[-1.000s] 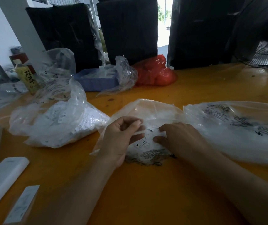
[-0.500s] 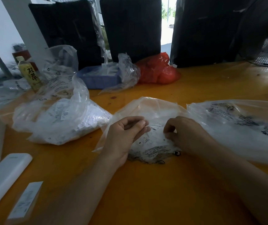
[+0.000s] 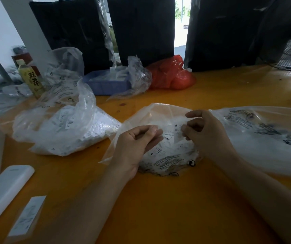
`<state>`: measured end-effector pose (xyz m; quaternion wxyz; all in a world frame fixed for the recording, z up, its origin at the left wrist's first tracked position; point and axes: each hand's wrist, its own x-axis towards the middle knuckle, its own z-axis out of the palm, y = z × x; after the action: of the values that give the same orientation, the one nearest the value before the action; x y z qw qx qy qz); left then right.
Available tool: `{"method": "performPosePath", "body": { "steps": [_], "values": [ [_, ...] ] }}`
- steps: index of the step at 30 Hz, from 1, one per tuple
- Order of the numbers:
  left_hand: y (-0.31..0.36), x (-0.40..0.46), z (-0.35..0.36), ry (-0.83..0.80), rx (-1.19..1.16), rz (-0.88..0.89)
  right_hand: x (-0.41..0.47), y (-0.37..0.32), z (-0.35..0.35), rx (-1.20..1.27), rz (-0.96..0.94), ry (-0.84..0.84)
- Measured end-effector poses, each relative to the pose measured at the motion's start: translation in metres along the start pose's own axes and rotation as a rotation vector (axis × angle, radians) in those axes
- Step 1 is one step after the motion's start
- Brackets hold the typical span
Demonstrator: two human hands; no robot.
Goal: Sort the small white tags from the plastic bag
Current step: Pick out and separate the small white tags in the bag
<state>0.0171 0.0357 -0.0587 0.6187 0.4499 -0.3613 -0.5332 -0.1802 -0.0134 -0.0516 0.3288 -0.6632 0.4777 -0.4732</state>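
Observation:
A clear plastic bag with black print lies on the orange table in front of me, with small white tags inside it. My left hand sits at the bag's left side, its fingers curled on the plastic film. My right hand is raised a little over the bag, and its fingertips pinch a small white tag that hangs down, printed with an "M". The lower part of the bag is hidden under both hands.
A second clear bag full of tags lies to the left, a third printed bag to the right. Behind stand a blue tray, a red bag, a drink bottle and black bags. White boxes lie near left.
My right hand has lifted up and away from the pile with a white tag pinched in its fingertips. My left hand has stayed on the bag's left side.

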Motion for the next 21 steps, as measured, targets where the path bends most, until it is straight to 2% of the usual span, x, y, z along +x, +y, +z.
{"method": "performPosePath", "body": {
  "steps": [4, 8, 10, 15, 21],
  "values": [
    [-0.002, 0.001, -0.001, -0.032, 0.026, 0.016, -0.004, -0.002, 0.000, 0.088, -0.052, -0.011],
    [-0.002, 0.001, -0.002, -0.080, 0.044, 0.046, -0.007, -0.010, 0.002, 0.185, -0.155, 0.052],
    [-0.003, 0.002, -0.003, -0.103, 0.059, 0.061, -0.008, -0.014, 0.002, 0.272, -0.171, -0.001],
    [-0.006, 0.003, -0.003, -0.143, 0.146, 0.087, -0.011, -0.017, 0.002, 0.057, -0.259, -0.069],
    [-0.008, 0.004, -0.004, -0.178, 0.170, 0.088, -0.012, -0.014, 0.002, 0.100, -0.189, -0.022]
  ]
}}
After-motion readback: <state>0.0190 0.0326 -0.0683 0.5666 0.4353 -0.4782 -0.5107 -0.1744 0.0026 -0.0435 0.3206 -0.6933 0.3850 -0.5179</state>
